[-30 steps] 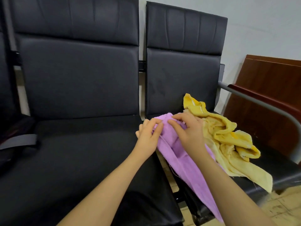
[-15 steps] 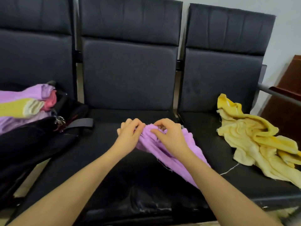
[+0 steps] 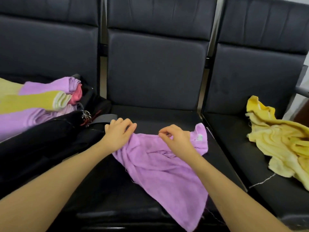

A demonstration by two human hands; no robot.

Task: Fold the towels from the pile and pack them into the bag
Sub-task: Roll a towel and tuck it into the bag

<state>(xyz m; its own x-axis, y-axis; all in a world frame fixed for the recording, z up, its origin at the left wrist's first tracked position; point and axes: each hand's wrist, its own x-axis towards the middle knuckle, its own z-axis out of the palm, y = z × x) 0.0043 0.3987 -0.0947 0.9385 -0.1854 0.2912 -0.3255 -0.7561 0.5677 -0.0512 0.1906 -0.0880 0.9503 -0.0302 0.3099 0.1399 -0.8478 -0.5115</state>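
Note:
A purple towel [image 3: 165,168] lies crumpled across the middle black seat, its lower end hanging over the front edge. My left hand [image 3: 117,133] pinches its top left edge. My right hand [image 3: 175,138] pinches the top edge further right, beside a corner with a small label. A crumpled yellow towel [image 3: 277,141] lies on the right seat. On the left seat a black bag [image 3: 41,141] stands open, with folded purple, yellow and pink towels [image 3: 38,101] stacked in it.
Three black padded chairs [image 3: 155,71] stand side by side against a pale wall. A grey armrest [image 3: 302,92] juts out at the far right. The bag's grey strap [image 3: 103,118] and metal rings lie near my left hand.
I carried the purple towel from the right seat to the middle seat. My hands, close together before, have drawn apart along its top edge and spread it out. The bag came into view.

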